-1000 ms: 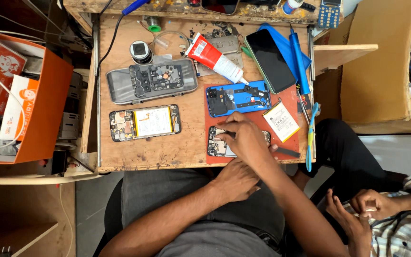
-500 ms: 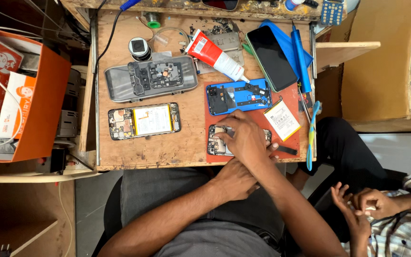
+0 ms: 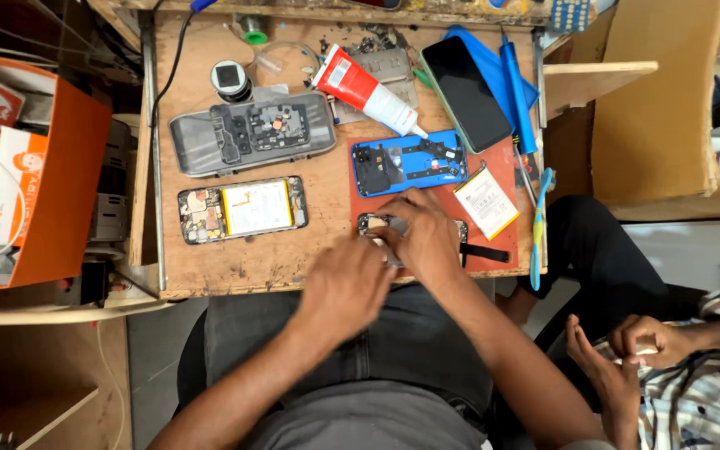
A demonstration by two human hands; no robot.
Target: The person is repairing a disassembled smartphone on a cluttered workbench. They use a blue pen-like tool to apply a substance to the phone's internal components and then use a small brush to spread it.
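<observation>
My right hand (image 3: 422, 233) lies over a small opened phone (image 3: 371, 222) on a red mat (image 3: 506, 237) near the table's front edge, fingers curled on it. The phone is mostly hidden under the hand. My left hand (image 3: 350, 282) is blurred at the front edge just left of it, its fingertips reaching the phone's near side. Its grip is not clear. Just beyond my right hand sits a blue phone frame (image 3: 410, 162), and a small white battery (image 3: 485, 200) lies to the right.
An opened phone with a yellow battery (image 3: 243, 208) and a grey phone shell (image 3: 252, 133) lie on the left. A red-and-white tube (image 3: 364, 87), a black phone (image 3: 467, 92) and a blue screwdriver (image 3: 517, 92) are at the back. Another person's hands (image 3: 627, 358) are lower right.
My left hand has risen from my lap to the table's front edge beside the small phone. My right hand has stayed on the phone.
</observation>
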